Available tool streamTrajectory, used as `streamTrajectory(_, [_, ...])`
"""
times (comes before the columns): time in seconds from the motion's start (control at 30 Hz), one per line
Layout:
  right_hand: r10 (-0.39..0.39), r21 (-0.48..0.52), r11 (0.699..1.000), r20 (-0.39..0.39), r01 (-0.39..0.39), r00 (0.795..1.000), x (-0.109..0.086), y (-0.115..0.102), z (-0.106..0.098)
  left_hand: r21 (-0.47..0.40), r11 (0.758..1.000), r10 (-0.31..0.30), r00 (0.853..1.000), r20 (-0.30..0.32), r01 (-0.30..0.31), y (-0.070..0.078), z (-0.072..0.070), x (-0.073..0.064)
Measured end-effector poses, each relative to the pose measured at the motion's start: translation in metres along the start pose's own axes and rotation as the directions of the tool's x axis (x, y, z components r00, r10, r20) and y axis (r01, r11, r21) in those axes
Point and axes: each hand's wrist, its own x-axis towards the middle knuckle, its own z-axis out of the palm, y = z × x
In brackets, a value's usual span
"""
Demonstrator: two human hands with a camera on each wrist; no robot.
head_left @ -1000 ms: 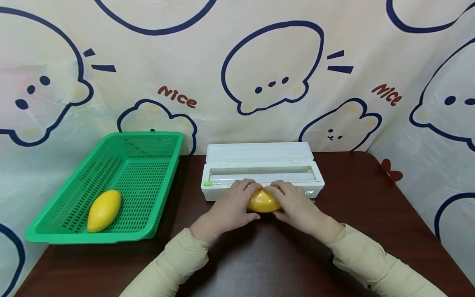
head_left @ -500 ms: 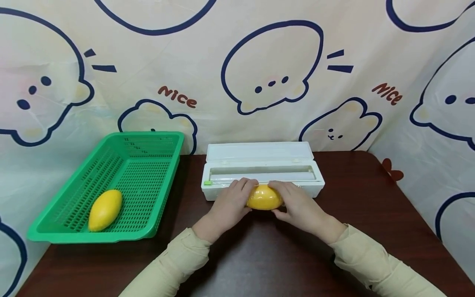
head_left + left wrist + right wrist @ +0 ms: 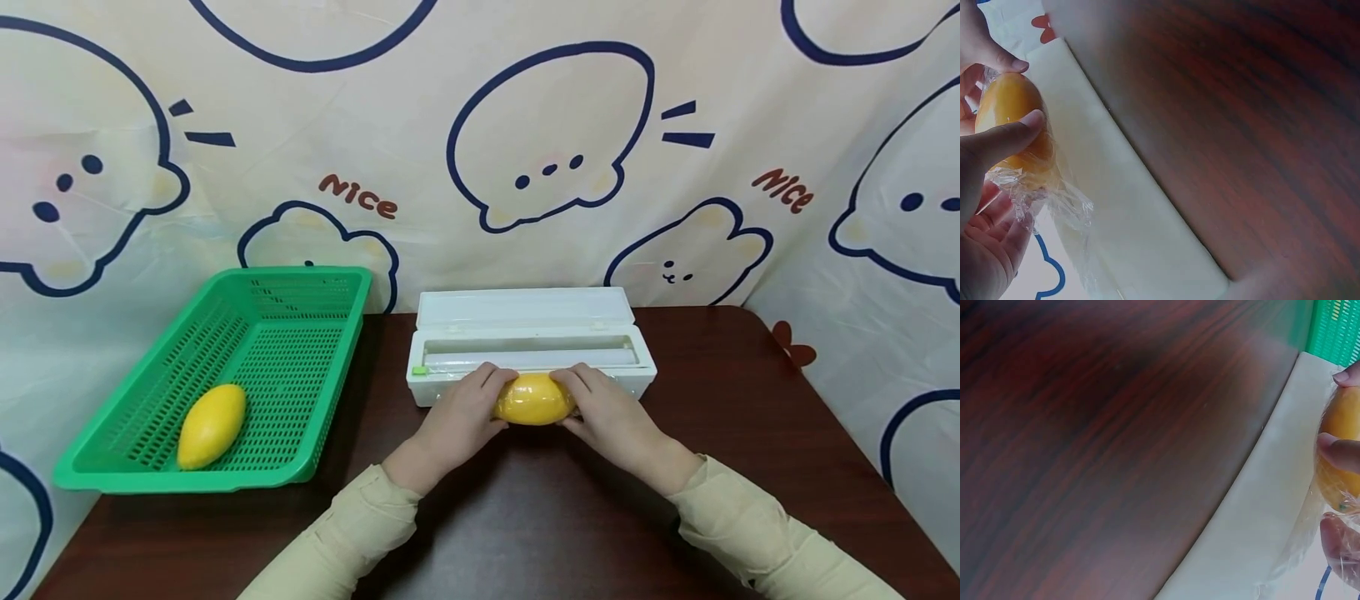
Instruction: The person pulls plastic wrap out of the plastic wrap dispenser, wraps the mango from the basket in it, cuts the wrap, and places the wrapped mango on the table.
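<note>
A yellow mango (image 3: 536,399) with clear cling film (image 3: 1069,203) around it is held between both hands, just in front of a white cling film box (image 3: 529,333). My left hand (image 3: 461,423) grips its left end, the thumb (image 3: 1022,132) lying across the skin in the left wrist view. At the other end my right hand (image 3: 617,421) holds it, fingers on top and thumb below. Crumpled film bunches at the mango's end in both wrist views and trails toward the box. Some fingers are hidden behind the fruit.
The box has its lid (image 3: 525,308) raised, with a film roll (image 3: 528,357) inside and a green cutter slide (image 3: 420,370) at its left. A green basket (image 3: 341,367) with another mango (image 3: 212,427) stands left on the dark wooden table (image 3: 540,525). A printed curtain hangs behind.
Both hands have spread slightly apart and moved around the mango, so more of it shows between them. It is turned a little in their grip. Basket and box stay put.
</note>
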Motion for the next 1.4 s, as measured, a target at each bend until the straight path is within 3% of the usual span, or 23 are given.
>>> streamTrajectory(0.33, [-0.047, -0.166, 0.986, -0.089, 0.032, 0.995, -0.0011, 0.0023, 0.0022, 0.073, 0.997, 0.031, 0.997, -0.071, -0.026, -0.0016, 0.0022, -0.0019])
streamTrajectory(0.73, [-0.039, -0.142, 0.990, -0.096, 0.025, 0.995, -0.0034, 0.0006, 0.0051, 0.016, 0.999, 0.050, 0.995, -0.084, -0.049, -0.0009, 0.0054, -0.0044])
streamTrajectory(0.97, [-0.022, -0.122, 0.992, -0.069, 0.014, 0.997, -0.0027, 0.0012, 0.0060, 0.040, 0.998, 0.048, 0.995, -0.082, -0.045, -0.0022, 0.0061, -0.0032])
streamTrajectory(1.4, [0.025, -0.086, 0.996, -0.016, -0.026, 1.000, -0.0039, 0.0014, 0.0078, -0.002, 1.000, 0.008, 1.000, 0.000, -0.008, -0.0008, 0.0028, -0.0007])
